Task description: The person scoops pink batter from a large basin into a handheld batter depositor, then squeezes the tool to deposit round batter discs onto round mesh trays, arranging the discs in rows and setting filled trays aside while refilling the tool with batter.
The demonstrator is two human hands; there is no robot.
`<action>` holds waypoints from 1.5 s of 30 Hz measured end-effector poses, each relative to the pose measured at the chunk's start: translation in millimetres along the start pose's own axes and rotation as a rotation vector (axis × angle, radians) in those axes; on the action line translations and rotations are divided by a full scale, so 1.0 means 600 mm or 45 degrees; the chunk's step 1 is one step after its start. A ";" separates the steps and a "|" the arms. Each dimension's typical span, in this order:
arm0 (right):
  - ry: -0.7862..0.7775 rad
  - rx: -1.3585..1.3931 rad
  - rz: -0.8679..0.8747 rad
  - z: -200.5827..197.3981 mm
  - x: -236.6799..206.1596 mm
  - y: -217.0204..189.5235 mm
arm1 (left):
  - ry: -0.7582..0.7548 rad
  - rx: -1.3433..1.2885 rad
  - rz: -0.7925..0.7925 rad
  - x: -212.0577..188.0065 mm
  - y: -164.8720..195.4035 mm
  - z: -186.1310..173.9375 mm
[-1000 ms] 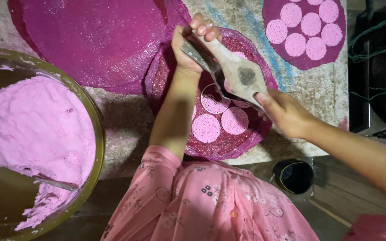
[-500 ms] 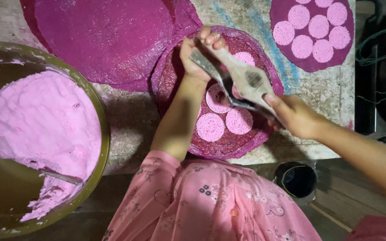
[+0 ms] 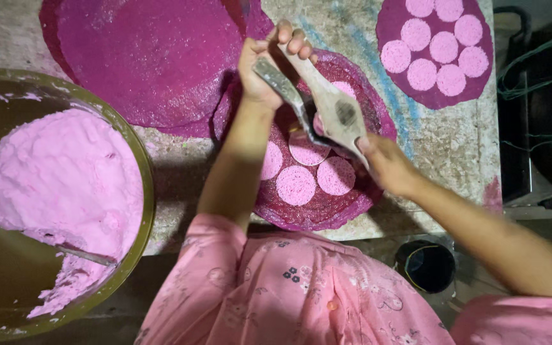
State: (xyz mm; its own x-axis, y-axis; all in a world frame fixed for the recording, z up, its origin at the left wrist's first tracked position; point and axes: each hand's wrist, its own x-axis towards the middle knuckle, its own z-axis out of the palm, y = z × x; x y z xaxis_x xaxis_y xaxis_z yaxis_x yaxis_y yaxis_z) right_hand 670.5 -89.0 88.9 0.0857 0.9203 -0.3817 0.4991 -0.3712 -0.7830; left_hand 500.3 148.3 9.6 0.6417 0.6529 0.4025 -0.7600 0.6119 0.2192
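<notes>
Head view, looking down. Left hand [image 3: 264, 67] raised over the magenta round mat [image 3: 327, 204] at the tabletop [image 3: 442, 147] centre; its fingers [image 3: 292, 39] curled shut around the upper end of a hinged wooden press [image 3: 324, 108]. Right hand [image 3: 384, 163] takes the lower end — fingers wrapped under the handle, thumb on top. The press hangs just above the mat, its two leaves slightly parted; a dark spot shows on the upper leaf.

On the mat below: pale pink discs [image 3: 296, 184], lying flat, close together, some touching.

Judgement: press looks stiff and fairly light, best held by both handle ends as now. Discs look soft, wet, easily smeared — not to be pinched.

Left: large bowl [image 3: 143, 191] of pink paste [image 3: 59, 185]. Far right: second mat with discs [image 3: 436, 51].
</notes>
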 end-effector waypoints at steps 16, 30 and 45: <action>0.380 0.972 -0.599 0.063 -0.138 0.117 | 0.027 2.754 -0.752 -0.192 -0.076 0.084; 0.563 1.140 -0.693 0.090 -0.184 0.216 | 0.012 2.808 -0.564 -0.213 -0.079 0.068; 0.665 1.150 -0.606 0.110 -0.194 0.185 | -0.029 2.719 -0.415 -0.180 -0.116 0.040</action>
State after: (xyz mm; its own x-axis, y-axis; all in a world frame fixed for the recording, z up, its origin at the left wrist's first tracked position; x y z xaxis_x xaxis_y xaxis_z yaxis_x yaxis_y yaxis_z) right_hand 659.0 -245.8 13.8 0.5071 0.8516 0.1326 -0.2065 0.2694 -0.9406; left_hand 481.6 24.7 -28.0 0.7497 0.6426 0.1584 0.4077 -0.6369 0.6543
